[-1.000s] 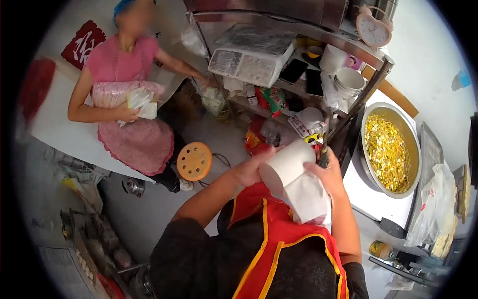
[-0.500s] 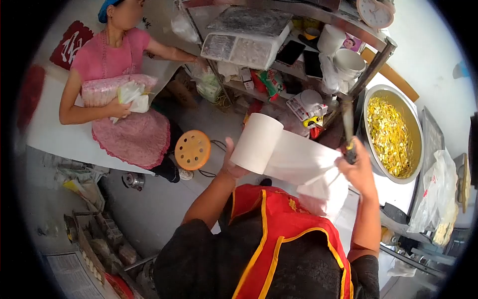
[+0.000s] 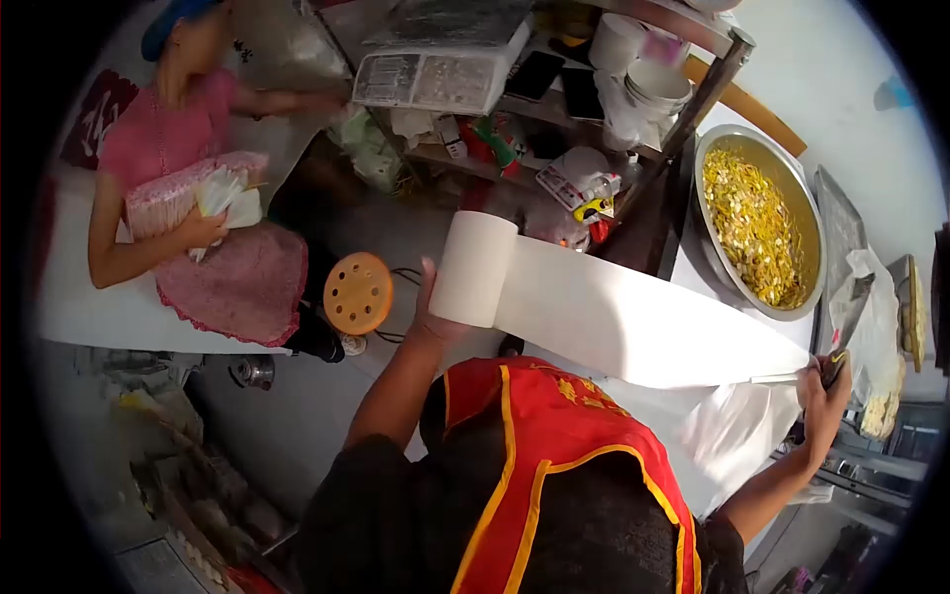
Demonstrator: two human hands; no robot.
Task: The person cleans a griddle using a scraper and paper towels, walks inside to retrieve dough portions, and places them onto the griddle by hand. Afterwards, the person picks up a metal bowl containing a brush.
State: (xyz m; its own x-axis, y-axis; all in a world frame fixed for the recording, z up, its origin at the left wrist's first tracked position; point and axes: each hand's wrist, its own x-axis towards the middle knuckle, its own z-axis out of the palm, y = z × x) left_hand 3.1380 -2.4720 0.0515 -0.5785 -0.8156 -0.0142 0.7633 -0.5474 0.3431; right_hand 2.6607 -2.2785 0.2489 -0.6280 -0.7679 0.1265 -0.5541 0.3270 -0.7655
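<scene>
My left hand [image 3: 435, 312] is wrapped round the side of a white paper roll [image 3: 473, 267]. From the roll a long strip of paper [image 3: 633, 317] stretches right, pulled taut. At its far end my right hand [image 3: 826, 391] grips the paper's edge together with a knife [image 3: 853, 315], whose blade points up. Loose white paper [image 3: 737, 431] hangs below that hand. A large metal bowl [image 3: 813, 267] of yellow shredded food stands on the white table, above and left of my right hand.
A person in pink [image 3: 163, 129] at the left holds white packets and reaches toward the metal shelf [image 3: 727, 64]. An orange stool [image 3: 357, 294] stands on the floor. White bowls [image 3: 658, 84] and two dark phones sit on the shelf. A plastic bag [image 3: 871, 287] lies at the right.
My right hand has moved far right with the knife and the paper's end, unrolling a long strip. My left hand has shifted left with the roll. The view has turned slightly.
</scene>
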